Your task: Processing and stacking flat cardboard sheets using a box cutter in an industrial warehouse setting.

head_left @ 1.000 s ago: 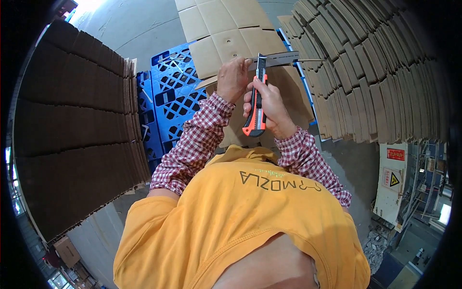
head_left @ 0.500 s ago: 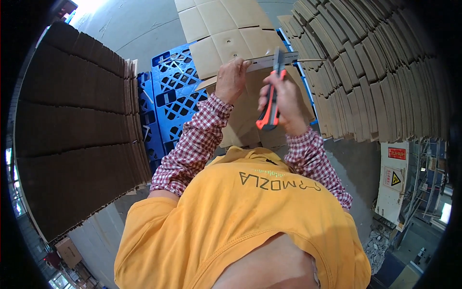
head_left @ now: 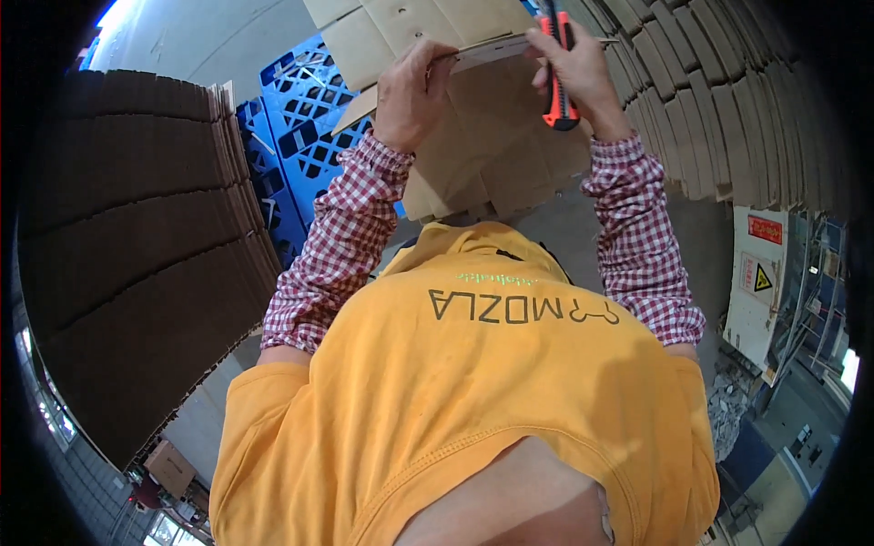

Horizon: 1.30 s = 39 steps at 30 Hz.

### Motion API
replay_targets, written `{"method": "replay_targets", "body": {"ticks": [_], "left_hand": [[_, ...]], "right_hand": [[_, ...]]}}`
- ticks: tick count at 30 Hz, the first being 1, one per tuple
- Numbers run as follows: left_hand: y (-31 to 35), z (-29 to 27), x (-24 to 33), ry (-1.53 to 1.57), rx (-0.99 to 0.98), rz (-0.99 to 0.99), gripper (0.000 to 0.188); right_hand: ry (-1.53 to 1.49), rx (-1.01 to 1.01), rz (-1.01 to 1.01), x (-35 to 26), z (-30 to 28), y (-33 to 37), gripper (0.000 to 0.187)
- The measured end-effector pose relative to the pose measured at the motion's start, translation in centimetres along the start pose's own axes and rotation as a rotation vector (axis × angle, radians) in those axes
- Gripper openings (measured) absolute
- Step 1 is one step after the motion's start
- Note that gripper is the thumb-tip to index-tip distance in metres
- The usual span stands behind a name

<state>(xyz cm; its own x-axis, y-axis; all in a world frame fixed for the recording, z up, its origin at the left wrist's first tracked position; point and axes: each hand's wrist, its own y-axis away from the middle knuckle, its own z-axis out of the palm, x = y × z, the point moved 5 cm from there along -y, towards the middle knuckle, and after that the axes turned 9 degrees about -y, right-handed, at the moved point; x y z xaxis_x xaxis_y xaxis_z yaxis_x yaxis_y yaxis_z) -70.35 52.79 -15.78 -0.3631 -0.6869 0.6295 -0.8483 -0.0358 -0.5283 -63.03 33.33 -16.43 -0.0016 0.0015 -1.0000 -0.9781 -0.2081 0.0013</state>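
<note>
My left hand (head_left: pixel 411 96) grips the top edge of a flat brown cardboard sheet (head_left: pixel 496 150) that I hold up in front of my chest. My right hand (head_left: pixel 575 73) is closed around an orange and black utility knife (head_left: pixel 557 68), held upright against the same top edge. The knife's blade tip is out of view at the picture's upper rim. Both forearms wear red and white checked sleeves over a yellow top.
A tall stack of dark cardboard sheets (head_left: pixel 137 246) stands at my left. Blue plastic pallets (head_left: pixel 305 136) lie behind the held sheet. More stacked cardboard (head_left: pixel 728 100) fills the right. A white cabinet with warning labels (head_left: pixel 760 273) is at lower right.
My right hand has carried the knife up and to the right, from the sheet's middle to its top edge. The left hand keeps its grip on the cardboard.
</note>
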Motion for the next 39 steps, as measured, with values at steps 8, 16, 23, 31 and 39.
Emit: {"method": "replay_targets", "body": {"ticks": [8,16,23,31,39], "left_hand": [[10.0,1.8,2.4,-0.035,-0.121,0.196,0.023],[19.8,6.3,0.6,-0.050,-0.422,0.142,0.023],[30.9,19.1,-8.9,0.224,-0.859,-0.715,0.032],[32.4,23.9,-7.1,0.530,-0.701,-1.460,0.030],[25.8,18.0,-2.3,0.957,-0.559,-1.552,0.027]], "right_hand": [[0.021,0.026,0.277,5.3,-4.4,5.5,0.024],[-0.055,0.097,0.532,16.2,-6.4,8.7,0.017],[-0.009,0.090,0.663,20.4,-6.3,8.9,0.018],[0.031,0.102,0.689,21.1,-6.5,9.2,0.018],[-0.029,0.017,0.698,19.1,-6.0,8.6,0.020]]}}
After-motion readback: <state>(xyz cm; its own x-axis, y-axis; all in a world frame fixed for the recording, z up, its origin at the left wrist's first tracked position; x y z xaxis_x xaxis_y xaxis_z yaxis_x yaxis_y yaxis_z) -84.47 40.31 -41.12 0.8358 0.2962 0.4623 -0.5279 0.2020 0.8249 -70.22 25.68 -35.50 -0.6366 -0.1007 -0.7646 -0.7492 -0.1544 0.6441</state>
